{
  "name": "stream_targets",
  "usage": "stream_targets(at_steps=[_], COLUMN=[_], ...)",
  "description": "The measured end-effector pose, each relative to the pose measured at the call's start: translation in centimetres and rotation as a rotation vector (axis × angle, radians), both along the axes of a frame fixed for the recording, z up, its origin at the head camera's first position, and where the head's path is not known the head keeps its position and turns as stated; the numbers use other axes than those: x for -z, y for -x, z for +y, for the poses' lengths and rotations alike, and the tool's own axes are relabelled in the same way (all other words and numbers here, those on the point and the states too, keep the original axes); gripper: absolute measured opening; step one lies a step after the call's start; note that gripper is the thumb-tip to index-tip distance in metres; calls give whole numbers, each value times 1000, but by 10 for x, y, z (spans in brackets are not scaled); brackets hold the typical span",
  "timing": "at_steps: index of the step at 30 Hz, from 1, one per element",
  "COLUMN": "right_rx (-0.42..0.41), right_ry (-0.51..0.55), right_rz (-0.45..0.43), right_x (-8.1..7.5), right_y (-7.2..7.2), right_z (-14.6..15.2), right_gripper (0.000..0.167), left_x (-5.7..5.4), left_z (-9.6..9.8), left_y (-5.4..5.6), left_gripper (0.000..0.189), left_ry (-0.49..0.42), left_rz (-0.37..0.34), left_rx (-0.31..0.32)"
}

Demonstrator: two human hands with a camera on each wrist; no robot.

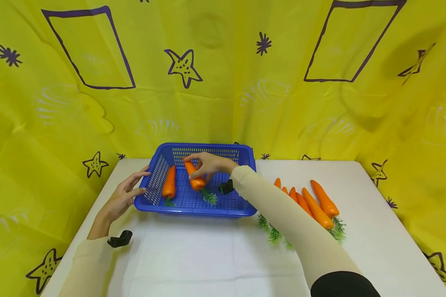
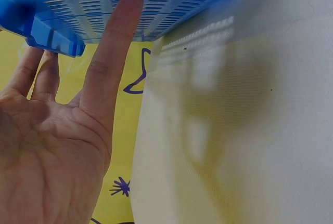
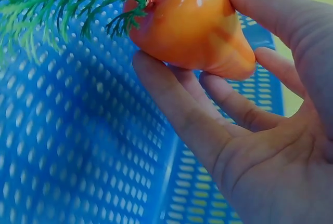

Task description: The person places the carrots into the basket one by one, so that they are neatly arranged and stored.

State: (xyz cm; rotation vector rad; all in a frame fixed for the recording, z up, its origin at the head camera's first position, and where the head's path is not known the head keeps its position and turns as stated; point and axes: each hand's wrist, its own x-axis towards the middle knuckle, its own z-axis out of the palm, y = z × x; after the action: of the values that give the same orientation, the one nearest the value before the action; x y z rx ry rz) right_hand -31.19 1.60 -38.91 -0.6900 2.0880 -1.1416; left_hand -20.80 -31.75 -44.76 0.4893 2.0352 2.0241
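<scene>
In the head view my right hand (image 1: 211, 163) grips an orange carrot (image 1: 196, 182) inside the blue plastic basket (image 1: 197, 212). The right wrist view shows thumb and fingers around this carrot (image 3: 190, 26), its green leafy top (image 3: 67, 5) hanging to the left over the slotted basket floor. A second carrot (image 1: 169, 184) lies along the basket's left side. At the left rim, my left hand (image 1: 119, 200) rests its fingertips, fingers and thumb held fairly straight. Seen from the left wrist, one long digit (image 2: 112, 63) touches the slotted basket wall (image 2: 161, 11).
Several carrots (image 1: 317, 210) with green tops lie on the white table (image 1: 193, 255) right of the basket, partly hidden by my right sleeve (image 1: 282, 210). A yellow patterned curtain (image 1: 223, 103) hangs behind and along both sides.
</scene>
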Motion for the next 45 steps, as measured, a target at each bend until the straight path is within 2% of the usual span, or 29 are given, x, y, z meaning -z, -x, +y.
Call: stream_targets(at_steps=[14, 20, 29, 45], right_rx=[80, 113, 152, 158], right_ry=[-23, -10, -3, 4], right_rz=[-98, -132, -167, -164], right_x=[28, 38, 41, 40], right_y=[5, 6, 1, -2], right_z=[-36, -46, -55, -59], right_gripper=[73, 73, 74, 75], left_x=[-1, -2, -2, 0], left_z=[1, 1, 1, 1], left_y=[1, 1, 1, 0], left_gripper=[47, 47, 46, 46], left_ry=[-17, 7, 10, -26], left_rz=[-15, -17, -19, -16], left_rx=[-4, -15, -15, -7])
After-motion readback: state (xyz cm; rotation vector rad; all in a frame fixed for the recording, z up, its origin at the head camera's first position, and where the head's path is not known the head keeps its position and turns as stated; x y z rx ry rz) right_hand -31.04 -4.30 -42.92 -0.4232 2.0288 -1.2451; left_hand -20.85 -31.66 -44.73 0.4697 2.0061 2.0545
